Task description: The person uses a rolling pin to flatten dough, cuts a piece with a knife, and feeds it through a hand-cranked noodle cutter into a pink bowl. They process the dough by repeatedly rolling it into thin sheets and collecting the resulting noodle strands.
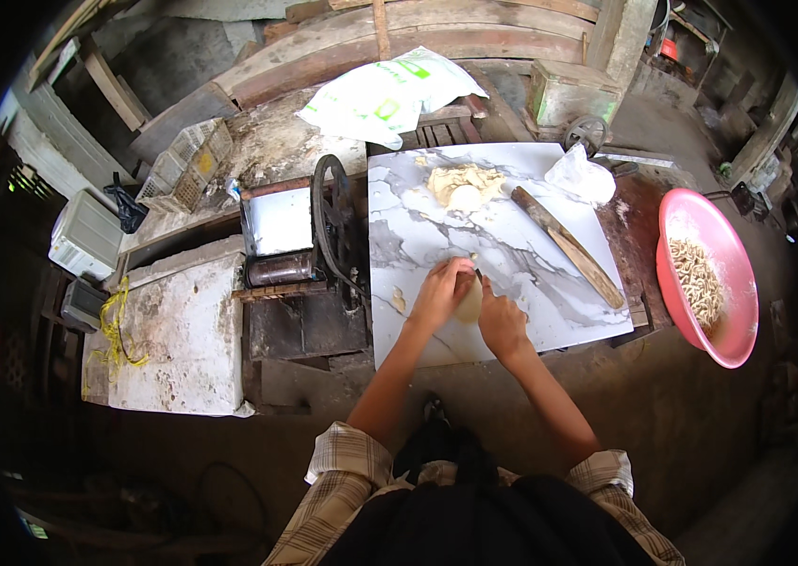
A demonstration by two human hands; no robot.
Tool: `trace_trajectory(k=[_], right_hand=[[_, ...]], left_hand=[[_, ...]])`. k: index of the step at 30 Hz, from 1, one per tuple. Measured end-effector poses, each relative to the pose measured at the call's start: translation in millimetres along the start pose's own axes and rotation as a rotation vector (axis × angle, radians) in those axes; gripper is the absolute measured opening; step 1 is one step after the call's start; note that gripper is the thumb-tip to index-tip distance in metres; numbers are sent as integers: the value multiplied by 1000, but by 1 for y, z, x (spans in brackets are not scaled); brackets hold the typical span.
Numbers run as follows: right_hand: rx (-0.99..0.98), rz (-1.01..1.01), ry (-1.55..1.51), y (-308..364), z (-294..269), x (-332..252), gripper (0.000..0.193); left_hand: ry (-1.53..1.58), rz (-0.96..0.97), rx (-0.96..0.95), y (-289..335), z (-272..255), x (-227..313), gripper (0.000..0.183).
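Observation:
My right hand (pixel 503 324) is closed around a knife (pixel 478 274), whose small dark blade points away from me. Close on its left, my left hand (pixel 442 289) has its fingers bent and pressed together on a pale yellow piece of dough (pixel 469 307). The dough lies flat on a white marble-patterned board (pixel 531 325), partly covered by both hands. A tiny pale bit shows just beyond the left fingertips. Farther back on the board sits a crumbly heap of dough (pixel 463 187). To its right a long wooden stick (pixel 569 247) lies slantwise.
A hand-cranked roller machine (pixel 281 271) with a large wheel adjoins the board's left edge. On the right stands a pink basin (pixel 749 283) holding many short pale strips. A white plastic bag (pixel 580 174) rests at the far right corner, and a larger white sack (pixel 380 99) lies behind.

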State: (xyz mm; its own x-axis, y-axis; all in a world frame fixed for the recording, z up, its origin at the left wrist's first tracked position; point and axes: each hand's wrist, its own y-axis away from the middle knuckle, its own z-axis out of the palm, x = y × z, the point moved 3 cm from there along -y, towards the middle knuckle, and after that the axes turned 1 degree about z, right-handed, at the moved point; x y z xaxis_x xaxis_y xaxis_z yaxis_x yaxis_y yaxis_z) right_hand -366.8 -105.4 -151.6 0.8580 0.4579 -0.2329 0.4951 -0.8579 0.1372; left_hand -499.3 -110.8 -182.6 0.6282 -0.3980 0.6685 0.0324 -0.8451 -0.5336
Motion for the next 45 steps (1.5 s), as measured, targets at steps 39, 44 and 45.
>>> trace_trajectory(k=[39, 44, 45], right_hand=[[495, 13, 0, -9, 6, 67, 44], [638, -118, -215, -59, -2, 50, 37], [544, -84, -472, -81, -1, 51, 34]], left_hand=[[-293, 97, -210, -31, 11, 12, 16], [-136, 54, -83, -66, -8, 9, 14], [-97, 52, -12, -75, -12, 4, 14]])
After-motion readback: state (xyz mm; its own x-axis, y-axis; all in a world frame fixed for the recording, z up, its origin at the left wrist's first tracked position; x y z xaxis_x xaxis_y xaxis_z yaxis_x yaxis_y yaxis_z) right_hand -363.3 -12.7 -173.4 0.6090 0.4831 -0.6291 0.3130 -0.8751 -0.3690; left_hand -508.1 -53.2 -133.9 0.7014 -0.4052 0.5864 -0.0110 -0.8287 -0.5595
